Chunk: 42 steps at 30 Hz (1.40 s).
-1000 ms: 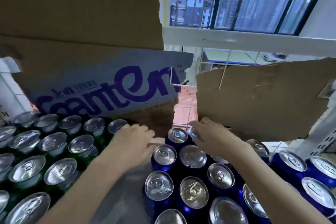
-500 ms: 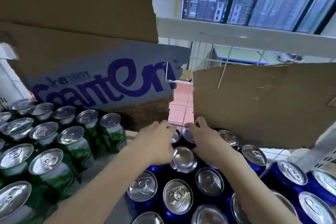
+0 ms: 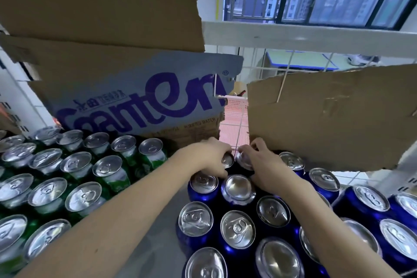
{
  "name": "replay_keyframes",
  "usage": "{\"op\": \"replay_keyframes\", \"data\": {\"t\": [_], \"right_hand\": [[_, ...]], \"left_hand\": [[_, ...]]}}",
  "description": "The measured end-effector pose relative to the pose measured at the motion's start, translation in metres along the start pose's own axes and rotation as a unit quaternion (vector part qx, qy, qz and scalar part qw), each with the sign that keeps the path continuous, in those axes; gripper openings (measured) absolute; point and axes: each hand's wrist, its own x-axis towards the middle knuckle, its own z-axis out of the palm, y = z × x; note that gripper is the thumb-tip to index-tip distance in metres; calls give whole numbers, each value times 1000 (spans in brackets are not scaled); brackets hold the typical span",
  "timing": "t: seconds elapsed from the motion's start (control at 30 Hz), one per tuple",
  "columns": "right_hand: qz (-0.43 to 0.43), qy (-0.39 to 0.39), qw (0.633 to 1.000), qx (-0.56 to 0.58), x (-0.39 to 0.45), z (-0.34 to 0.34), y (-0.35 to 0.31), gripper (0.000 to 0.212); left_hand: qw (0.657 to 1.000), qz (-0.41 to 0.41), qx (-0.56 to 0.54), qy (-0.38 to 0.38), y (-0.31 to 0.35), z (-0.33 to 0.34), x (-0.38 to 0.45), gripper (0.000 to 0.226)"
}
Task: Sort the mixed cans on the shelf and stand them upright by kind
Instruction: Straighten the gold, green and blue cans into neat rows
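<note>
Several green cans (image 3: 76, 167) stand upright in rows on the left of the shelf. Several blue cans (image 3: 238, 228) stand upright in a block on the right. My left hand (image 3: 207, 158) is curled over the top of a blue can (image 3: 228, 160) in the back row. Beside it, my right hand (image 3: 264, 165) grips the neighbouring blue can (image 3: 244, 159). The bodies of both cans are hidden by my hands and the cans in front.
A grey strip of bare shelf (image 3: 144, 244) separates the two groups. A printed cardboard box (image 3: 135, 101) stands behind the green cans, a torn cardboard sheet (image 3: 327, 115) behind the blue ones. A pink perforated basket (image 3: 234, 124) shows in the gap. Windows lie beyond.
My left hand moved right, from the shelf gap onto a back-row blue can. Both hands reached further back and now sit side by side.
</note>
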Motion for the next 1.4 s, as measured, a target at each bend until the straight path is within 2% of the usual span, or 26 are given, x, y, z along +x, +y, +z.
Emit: {"op": "replay_keyframes", "data": {"t": [0.1, 0.2, 0.37, 0.43, 0.53, 0.6, 0.7, 0.83, 1.13, 1.3, 1.4], "right_hand": [[5, 9, 999, 33, -5, -2, 0, 66], [21, 31, 999, 34, -9, -8, -4, 68], [62, 156, 986, 21, -25, -38, -20, 68], [48, 223, 973, 33, -37, -47, -30, 62], [25, 318, 944, 86, -59, -47, -46, 55], [25, 355, 925, 134, -77, -41, -57, 57], [18, 382, 896, 224, -103, -26, -74, 65], [27, 367, 895, 253, -121, -2, -81, 77], [92, 322, 913, 235, -131, 24, -84, 62], [107, 224, 950, 191, -133, 8, -83, 58], [110, 146, 979, 95, -133, -7, -86, 73]], "left_hand": [[999, -10, -24, 24, -10, 2, -11, 70], [992, -16, -79, 94, -22, -6, -30, 73], [963, -35, -149, 223, -39, -18, -66, 71], [942, -45, -188, 275, -43, -13, -82, 69], [892, -46, -271, 359, -47, 2, -107, 62], [863, -51, -305, 399, -50, 10, -121, 58], [847, -74, -328, 412, -56, 17, -140, 53], [868, -88, -307, 380, -65, 31, -153, 53], [901, -136, -285, 296, -62, 78, -145, 65], [910, -131, -283, 273, -62, 88, -142, 63], [912, -132, -283, 265, -61, 90, -140, 66]]}}
